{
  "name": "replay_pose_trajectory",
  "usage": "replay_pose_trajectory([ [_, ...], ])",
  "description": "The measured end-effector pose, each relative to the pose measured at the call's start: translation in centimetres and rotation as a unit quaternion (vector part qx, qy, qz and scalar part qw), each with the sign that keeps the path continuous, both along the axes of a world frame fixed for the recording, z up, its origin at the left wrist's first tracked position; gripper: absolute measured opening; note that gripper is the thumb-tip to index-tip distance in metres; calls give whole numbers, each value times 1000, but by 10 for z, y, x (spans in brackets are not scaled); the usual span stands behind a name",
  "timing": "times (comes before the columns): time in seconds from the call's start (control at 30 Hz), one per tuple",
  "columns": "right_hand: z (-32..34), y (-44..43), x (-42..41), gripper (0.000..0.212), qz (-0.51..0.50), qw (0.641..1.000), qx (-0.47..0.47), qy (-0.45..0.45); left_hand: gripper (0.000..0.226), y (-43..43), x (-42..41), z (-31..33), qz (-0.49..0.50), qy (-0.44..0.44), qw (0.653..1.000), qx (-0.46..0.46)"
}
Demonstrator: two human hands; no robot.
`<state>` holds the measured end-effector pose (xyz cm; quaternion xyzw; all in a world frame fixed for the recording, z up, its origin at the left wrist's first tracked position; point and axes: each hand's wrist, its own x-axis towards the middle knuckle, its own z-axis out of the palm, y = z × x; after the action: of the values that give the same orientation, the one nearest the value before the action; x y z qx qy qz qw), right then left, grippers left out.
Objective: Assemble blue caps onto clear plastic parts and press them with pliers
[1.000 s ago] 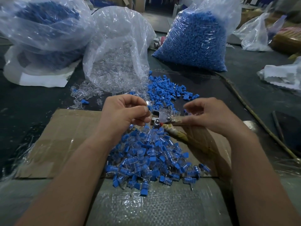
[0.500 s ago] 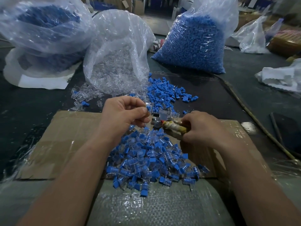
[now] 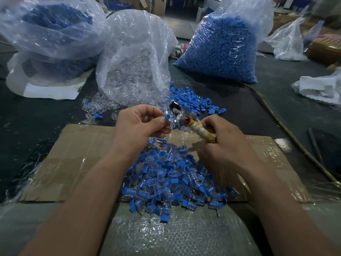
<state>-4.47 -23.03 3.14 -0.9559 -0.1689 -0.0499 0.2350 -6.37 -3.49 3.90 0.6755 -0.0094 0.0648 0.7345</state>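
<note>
At a dark workbench point(image 3: 27, 126) strewn with plastic, a large bag of blue pieces point(image 3: 51, 34) slumps at far left, beside an open bag of clear plastic parts point(image 3: 136, 71) that spills a few onto the bench. Just in front, the person's left hand point(image 3: 140, 126) pinches a blue cap point(image 3: 167, 118) between thumb and forefinger, above the cardboard sheet point(image 3: 73, 154). Whether a clear part already sits under the cap is hard to make out. The cap is right beside the metal head of the pliers point(image 3: 180, 115), whose cloth-wrapped handles are clasped in the curled fingers of the right hand point(image 3: 227, 143). How far the jaws stand apart cannot be told. Below both hands lies a heap of assembled pieces point(image 3: 171, 180), blue on clear, spreading from the cardboard onto bubble wrap point(image 3: 166, 235). Behind the pliers sit loose blue caps point(image 3: 193, 100), and further right a full bag of blue caps point(image 3: 221, 48).

The step in hand appears to be the pressing. Doing it well likely means seating the cap squarely on its clear part and feeding it straight between the jaws with the fingertips kept back. The squeeze should go just until the cap seats, since the thin clear plastic may crack under too hard a grip. The finished piece then belongs on the heap.
</note>
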Motion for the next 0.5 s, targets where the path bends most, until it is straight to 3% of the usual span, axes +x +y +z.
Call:
replay_pose_trajectory([
  [0.5, 2, 6, -4, 26, 27, 998, -14, 47, 18, -2, -1, 0, 10, -11, 1000, 22],
])
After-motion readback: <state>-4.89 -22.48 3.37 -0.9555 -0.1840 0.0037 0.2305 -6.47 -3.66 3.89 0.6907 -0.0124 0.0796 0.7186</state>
